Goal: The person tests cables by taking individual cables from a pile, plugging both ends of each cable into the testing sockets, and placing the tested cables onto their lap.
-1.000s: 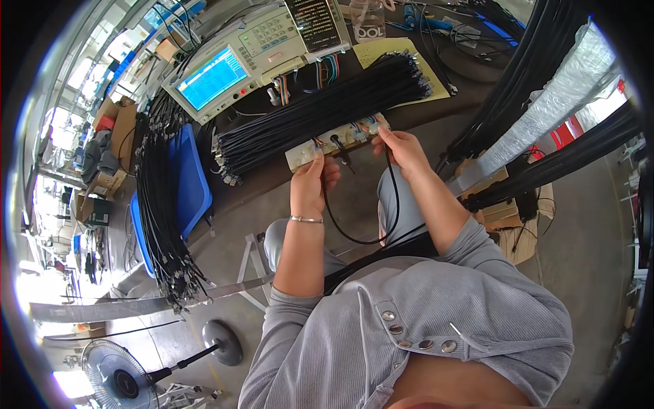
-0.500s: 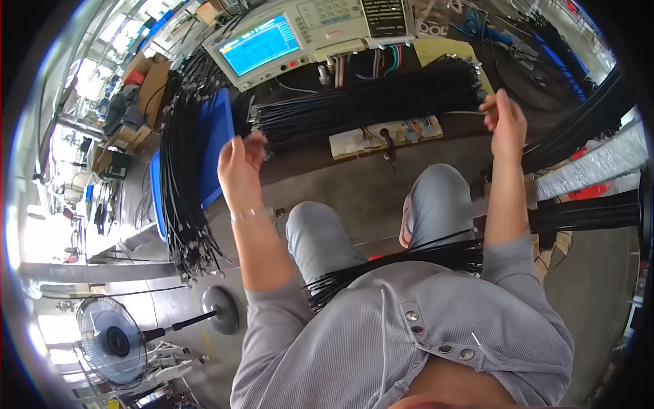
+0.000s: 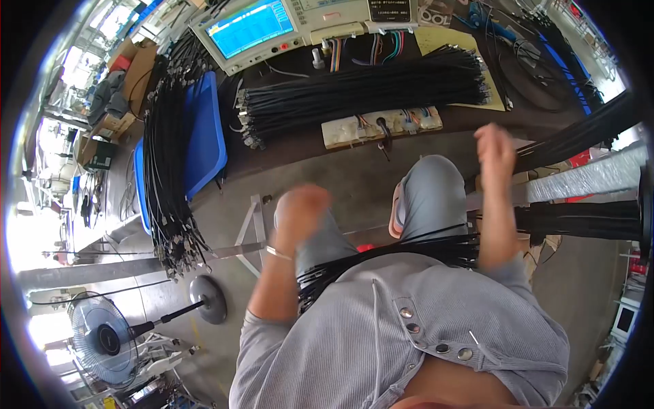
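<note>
My left hand [image 3: 304, 210] is blurred by motion above my left thigh, its fingers smeared. My right hand [image 3: 496, 151] is raised near the table's front edge, right of the connector board, with its fingers curled and blurred; no cable shows in it. The pale connector board [image 3: 340, 133] with small coloured wires lies at the table's front edge, between and beyond my hands. Behind it lies a long bundle of black cables [image 3: 368, 88] with metal connectors at its ends. More black cables [image 3: 402, 251] lie across my lap.
A tester with a lit screen [image 3: 252, 28] stands behind the cable bundle. At the left, black cables [image 3: 162, 150] hang over a blue tray [image 3: 212, 146]. A standing fan [image 3: 105, 337] is at lower left. Plastic-wrapped [image 3: 589, 176] and black bundles extend at the right.
Both hands have left the board and moved apart; the cable looped between them is gone from them. Since the last frame my left hand has come down toward my lap, my right hand slightly lower.
</note>
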Action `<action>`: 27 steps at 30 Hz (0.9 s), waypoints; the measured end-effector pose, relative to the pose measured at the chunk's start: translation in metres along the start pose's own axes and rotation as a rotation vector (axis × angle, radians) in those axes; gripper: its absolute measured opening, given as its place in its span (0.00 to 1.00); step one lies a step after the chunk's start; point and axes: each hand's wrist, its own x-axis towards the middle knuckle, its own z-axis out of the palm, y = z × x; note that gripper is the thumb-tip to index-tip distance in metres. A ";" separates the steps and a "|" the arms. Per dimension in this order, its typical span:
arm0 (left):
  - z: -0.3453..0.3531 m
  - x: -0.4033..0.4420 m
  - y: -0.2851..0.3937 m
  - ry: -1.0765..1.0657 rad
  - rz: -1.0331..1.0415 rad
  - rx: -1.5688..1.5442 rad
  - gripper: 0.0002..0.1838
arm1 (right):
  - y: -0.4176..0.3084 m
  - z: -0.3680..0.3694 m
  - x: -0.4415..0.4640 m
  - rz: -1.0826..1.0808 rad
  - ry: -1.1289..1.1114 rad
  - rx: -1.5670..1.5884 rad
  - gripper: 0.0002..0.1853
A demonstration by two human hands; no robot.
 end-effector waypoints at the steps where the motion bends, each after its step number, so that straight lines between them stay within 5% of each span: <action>1: 0.062 -0.035 -0.018 -0.171 0.033 -0.223 0.07 | -0.001 0.009 -0.034 0.090 -0.110 -0.051 0.11; 2: 0.090 -0.063 -0.007 -0.317 0.024 -0.144 0.07 | 0.027 0.014 -0.058 0.132 -0.327 -0.092 0.09; 3: 0.096 -0.073 0.008 -0.367 -0.057 -0.253 0.08 | 0.039 0.016 -0.083 -0.113 -0.515 -0.202 0.08; 4: 0.097 -0.078 0.018 -0.422 -0.139 -0.362 0.08 | 0.054 0.023 -0.103 0.086 -0.760 -0.070 0.08; 7: 0.088 -0.077 0.025 -0.410 -0.144 -0.228 0.09 | 0.030 0.043 -0.141 0.006 -0.937 -0.095 0.11; 9: 0.076 -0.071 0.040 -0.307 -0.171 -0.182 0.09 | 0.034 0.052 -0.148 -0.464 -1.119 -0.137 0.12; 10: 0.065 -0.066 0.048 -0.197 -0.198 -0.131 0.09 | 0.033 0.052 -0.145 -0.469 -1.108 -0.141 0.12; 12: 0.026 -0.059 0.050 -0.308 -0.178 -0.305 0.10 | 0.031 0.049 -0.137 -0.249 -1.332 -0.193 0.14; 14: -0.025 -0.059 0.040 -0.345 0.000 -0.262 0.11 | 0.009 0.026 -0.104 -0.087 -1.344 -0.173 0.13; 18: -0.109 -0.088 0.012 -0.320 -0.248 -0.120 0.09 | 0.022 -0.039 -0.072 0.229 -1.216 -0.009 0.11; 21: -0.123 -0.107 -0.021 -0.144 -0.466 -0.443 0.06 | 0.040 -0.061 -0.069 0.320 -1.153 -0.075 0.09; 23: -0.111 -0.105 -0.036 0.083 0.252 -1.654 0.04 | 0.044 -0.059 -0.074 0.365 -1.094 -0.033 0.08; 24: -0.105 -0.101 -0.035 0.078 0.250 -1.653 0.04 | 0.046 -0.055 -0.076 0.403 -1.045 0.005 0.07; 26: -0.085 -0.080 -0.019 0.541 0.354 -2.102 0.08 | 0.049 -0.043 -0.079 0.478 -0.903 0.044 0.06; 27: -0.078 -0.056 -0.006 0.643 0.419 -1.672 0.08 | 0.048 -0.038 -0.079 0.548 -0.764 0.074 0.05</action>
